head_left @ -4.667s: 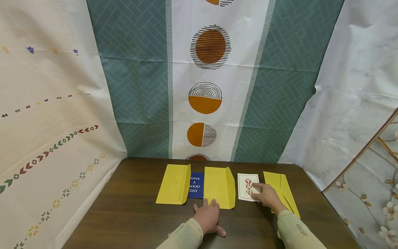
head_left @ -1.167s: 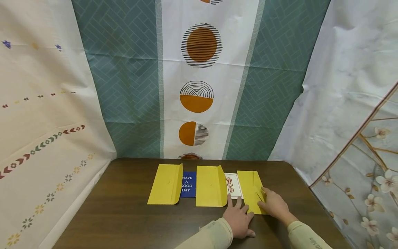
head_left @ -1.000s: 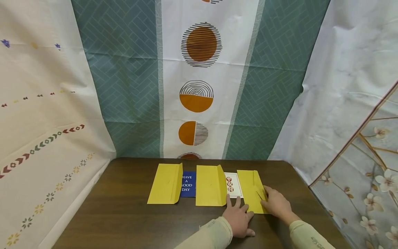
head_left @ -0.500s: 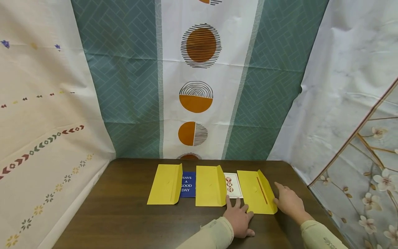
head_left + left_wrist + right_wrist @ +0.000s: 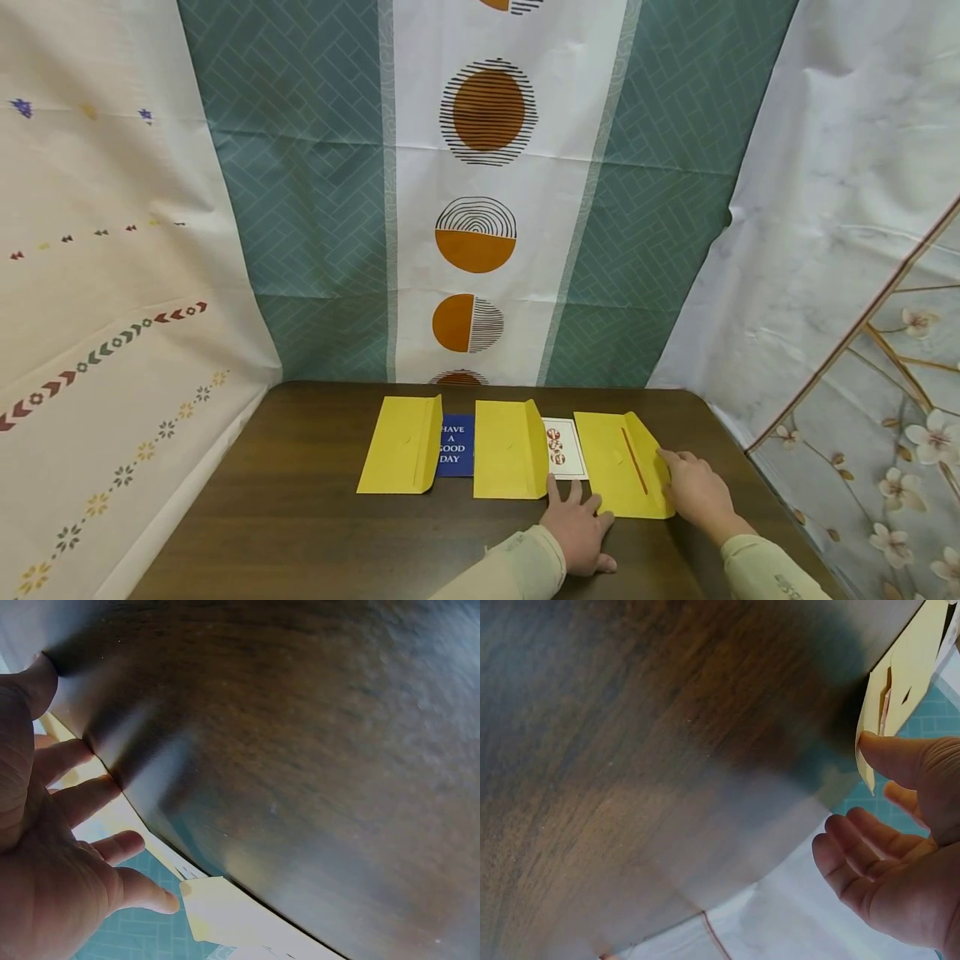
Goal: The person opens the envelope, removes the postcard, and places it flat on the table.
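Note:
The right yellow envelope [image 5: 611, 475] lies with its flap [image 5: 654, 467] folded out to the right. A reddish strip [image 5: 633, 461] shows along the flap's fold. My right hand [image 5: 697, 492] is at the flap's outer edge; in the right wrist view its thumb [image 5: 889, 754] touches the flap and the other fingers are loosely bent. Fingers spread, my left hand [image 5: 577, 533] rests on the table by that envelope's lower left corner. Its fingertips are just below a white card [image 5: 566, 454] with red round prints, partly covered by the envelope.
Left of the card lies a middle yellow envelope [image 5: 506, 454] with its flap out. Beyond it are a blue card [image 5: 455, 450] reading "HAVE A GOOD DAY" and a left yellow envelope [image 5: 397, 450]. All lie on a dark wooden table [image 5: 300, 533] before hanging cloths [image 5: 322, 208].
The right envelope has moved left, partly over the white card, and its flap has swung open to the right. The left hand has moved right from the middle envelope; the right hand left the card.

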### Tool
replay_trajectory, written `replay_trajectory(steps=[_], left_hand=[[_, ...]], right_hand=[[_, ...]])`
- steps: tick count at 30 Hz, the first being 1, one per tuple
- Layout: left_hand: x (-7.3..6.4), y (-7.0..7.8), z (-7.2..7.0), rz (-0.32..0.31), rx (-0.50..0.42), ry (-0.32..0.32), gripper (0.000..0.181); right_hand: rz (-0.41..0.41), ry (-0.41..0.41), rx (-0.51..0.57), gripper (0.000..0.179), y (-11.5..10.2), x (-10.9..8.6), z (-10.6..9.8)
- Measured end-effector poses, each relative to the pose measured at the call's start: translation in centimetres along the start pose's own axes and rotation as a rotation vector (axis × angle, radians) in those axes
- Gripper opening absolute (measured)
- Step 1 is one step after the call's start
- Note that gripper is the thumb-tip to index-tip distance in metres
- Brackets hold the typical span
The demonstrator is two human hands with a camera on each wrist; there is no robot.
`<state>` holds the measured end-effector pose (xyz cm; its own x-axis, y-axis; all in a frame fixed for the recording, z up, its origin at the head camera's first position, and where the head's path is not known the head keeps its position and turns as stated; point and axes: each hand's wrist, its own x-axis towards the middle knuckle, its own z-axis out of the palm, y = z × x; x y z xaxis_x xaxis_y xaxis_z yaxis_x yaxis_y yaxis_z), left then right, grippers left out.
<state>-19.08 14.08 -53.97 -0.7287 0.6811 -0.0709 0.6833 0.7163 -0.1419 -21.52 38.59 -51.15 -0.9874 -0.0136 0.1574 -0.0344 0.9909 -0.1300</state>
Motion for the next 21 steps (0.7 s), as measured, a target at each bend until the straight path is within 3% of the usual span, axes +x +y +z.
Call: replay_trajectory(steps=[12,21], left_hand=[[-0.2,0.0,-0.4,0.002,-0.030,-0.007,0.064],[-0.1,-0.1,-0.1,0.001,-0.022,0.004,0.063]], right_hand=[[-0.004,-0.033,-0.001,0.036,0.3,0.1,1.0],[0.025,-0.169,-0.002,0.035,0.6,0.5,1.0]])
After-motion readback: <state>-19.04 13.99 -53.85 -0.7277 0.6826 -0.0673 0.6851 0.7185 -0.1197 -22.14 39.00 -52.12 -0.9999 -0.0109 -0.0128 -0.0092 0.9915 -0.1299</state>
